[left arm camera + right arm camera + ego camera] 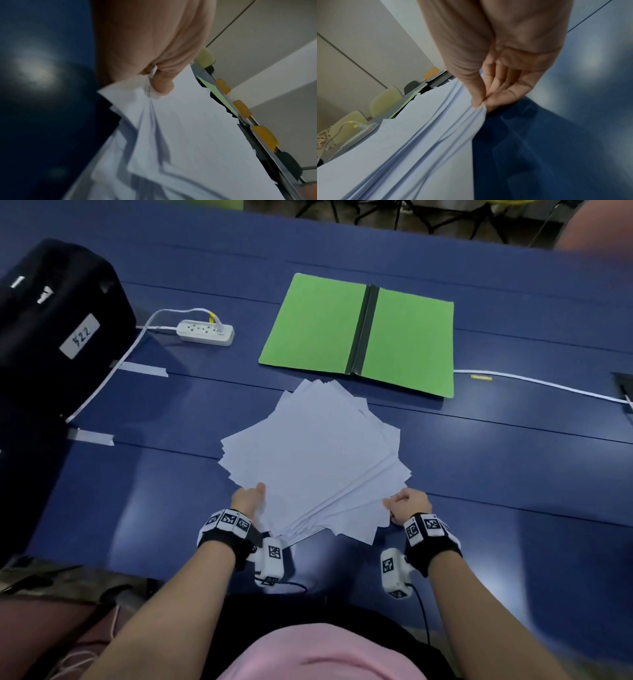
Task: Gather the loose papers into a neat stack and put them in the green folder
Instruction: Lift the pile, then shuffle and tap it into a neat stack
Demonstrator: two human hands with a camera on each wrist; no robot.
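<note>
A fanned, uneven pile of white papers (pixel 315 460) lies on the blue table in front of me. My left hand (pixel 250 498) pinches the pile's near left edge, thumb on top; the left wrist view shows the thumb (pixel 163 83) pressed on bunched sheets (pixel 180 135). My right hand (pixel 404 503) pinches the near right corner; in the right wrist view the thumb and fingertips (pixel 479 102) clamp the sheet edges (pixel 436 135). The green folder (pixel 363 333) lies open and flat just beyond the papers, with a black spine down its middle.
A white power strip (pixel 205 332) with its cable lies left of the folder. A big black case (pixel 58 326) fills the far left. Tape strips (pixel 142 368) hold a cable down. Another white cable (pixel 541 385) runs off to the right. Bare blue table (pixel 513 474) lies right of the papers.
</note>
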